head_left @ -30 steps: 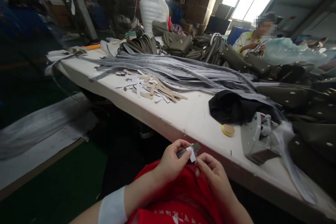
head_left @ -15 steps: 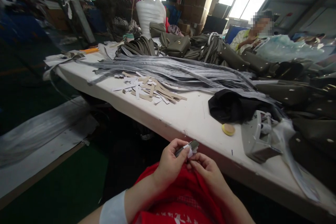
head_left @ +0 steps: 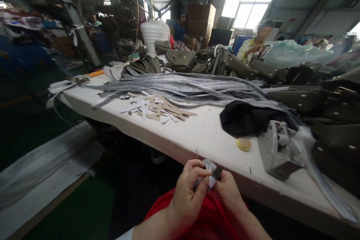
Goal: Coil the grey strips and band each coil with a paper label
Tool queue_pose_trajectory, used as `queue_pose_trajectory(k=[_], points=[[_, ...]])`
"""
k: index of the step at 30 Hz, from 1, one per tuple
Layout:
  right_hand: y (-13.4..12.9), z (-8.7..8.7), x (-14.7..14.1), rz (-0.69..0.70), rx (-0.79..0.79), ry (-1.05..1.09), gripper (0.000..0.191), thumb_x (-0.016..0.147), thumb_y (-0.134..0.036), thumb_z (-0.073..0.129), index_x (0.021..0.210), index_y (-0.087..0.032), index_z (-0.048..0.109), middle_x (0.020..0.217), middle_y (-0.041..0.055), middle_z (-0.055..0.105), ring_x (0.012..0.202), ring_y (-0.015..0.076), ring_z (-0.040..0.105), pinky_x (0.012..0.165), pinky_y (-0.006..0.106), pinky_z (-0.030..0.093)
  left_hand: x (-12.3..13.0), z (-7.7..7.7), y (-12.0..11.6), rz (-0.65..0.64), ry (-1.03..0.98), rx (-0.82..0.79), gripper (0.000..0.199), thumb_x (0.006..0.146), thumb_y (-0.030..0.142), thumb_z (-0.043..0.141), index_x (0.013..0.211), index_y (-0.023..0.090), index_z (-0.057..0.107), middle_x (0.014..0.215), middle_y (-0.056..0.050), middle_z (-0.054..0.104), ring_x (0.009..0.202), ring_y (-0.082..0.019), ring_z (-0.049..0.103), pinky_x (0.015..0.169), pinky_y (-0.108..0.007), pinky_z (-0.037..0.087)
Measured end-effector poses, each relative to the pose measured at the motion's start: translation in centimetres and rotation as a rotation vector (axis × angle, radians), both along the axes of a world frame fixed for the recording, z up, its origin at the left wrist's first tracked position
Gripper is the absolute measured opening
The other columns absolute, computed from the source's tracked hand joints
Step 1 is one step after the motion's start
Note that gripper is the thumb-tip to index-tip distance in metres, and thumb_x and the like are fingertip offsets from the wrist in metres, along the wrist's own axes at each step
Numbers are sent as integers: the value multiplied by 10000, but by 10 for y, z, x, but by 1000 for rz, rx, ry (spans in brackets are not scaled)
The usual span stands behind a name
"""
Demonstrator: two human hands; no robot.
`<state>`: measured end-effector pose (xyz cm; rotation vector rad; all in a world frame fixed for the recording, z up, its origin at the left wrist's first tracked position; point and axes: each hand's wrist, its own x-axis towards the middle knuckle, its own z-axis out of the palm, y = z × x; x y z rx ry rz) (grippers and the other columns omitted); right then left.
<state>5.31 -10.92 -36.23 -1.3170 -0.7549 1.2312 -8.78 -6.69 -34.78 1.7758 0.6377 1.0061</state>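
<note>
Just off the table's near edge, my left hand (head_left: 187, 189) pinches a small olive-grey strap (head_left: 216, 172) with a white paper strip (head_left: 212, 182) at it. Crumpled grey film (head_left: 208, 164) shows beside its fingertips. My right hand (head_left: 228, 189) closes on the strap from the other side; its fingertips are partly hidden behind the strap. On the table beyond lies a loose pile of white and tan strips (head_left: 159, 110). Long film-wrapped straps (head_left: 180, 86) stretch across behind that pile.
A grey tape dispenser (head_left: 277, 157), a yellow-edged round roll (head_left: 243, 144) and black cloth (head_left: 242, 118) lie on the white table (head_left: 197, 135) at right. Olive bags (head_left: 184, 61) are heaped at the back. Another person (head_left: 251, 48) sits beyond them.
The view has tilted up slightly. My hands have drawn closer together, and the strap now tilts up to the right between them. More grey film shows at the left fingers.
</note>
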Motion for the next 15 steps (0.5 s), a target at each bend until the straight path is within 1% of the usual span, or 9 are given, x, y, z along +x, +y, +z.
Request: queue_pose_trajectory(k=[3,5,6,8,9,10,12,13,15], points=[[-1,-3,8,-14,41,-119,320,672,-429,793,588,-142,682,593,34,655,579,186,567,581,306,493,5,-5,1,-67,25,50,133,917,212,553,1032,231,617,1090,-74,579,991,-189,619,859,-323,508],[-6,-2,18,-13,88,-156,194,708,-338,759,718,-147,725,729,51,702,712,222,621,704,331,526,12,-8,5,-102,51,82,142,901,187,564,1030,230,603,1077,-71,592,973,-186,628,847,-318,516],[-10,-2,24,-9,107,-125,193,713,-305,747,835,-155,742,832,62,722,809,244,641,789,353,527,16,-9,8,-114,76,96,138,892,167,564,1010,227,604,1077,-71,598,981,-188,628,856,-321,515],[-18,-1,38,-1,129,4,389,712,-305,739,1078,-177,711,1033,87,717,991,284,637,923,404,498,26,-9,14,-154,131,129,136,867,119,559,939,220,616,1078,-73,605,1004,-194,622,877,-324,513],[-22,-2,44,-11,126,52,464,716,-330,739,1152,-182,682,1093,99,705,1046,297,627,953,424,486,31,-7,17,-195,148,152,145,853,101,554,910,217,621,1075,-74,607,1005,-195,621,878,-321,515],[-25,-2,51,-31,117,62,497,726,-361,738,1184,-182,665,1124,110,698,1073,307,622,967,438,480,38,-4,21,-245,155,180,156,843,92,547,900,215,625,1066,-75,611,997,-193,621,873,-316,519],[-29,-5,62,-120,112,-35,486,751,-422,730,1165,-173,671,1133,128,699,1090,320,620,979,451,475,54,3,32,-326,160,235,182,852,103,523,948,216,627,1057,-78,618,985,-188,622,868,-310,525],[-30,-6,68,-176,115,-108,470,763,-444,723,1141,-169,681,1126,135,703,1090,324,621,980,448,477,64,7,40,-326,171,263,195,869,120,505,991,216,624,1063,-83,619,995,-190,618,880,-318,524],[-32,-10,78,-259,133,-213,467,765,-482,714,1109,-168,696,1106,141,712,1063,328,638,956,428,497,90,14,63,-241,232,328,204,899,157,478,1034,210,621,1100,-100,610,1049,-211,601,930,-364,507]])
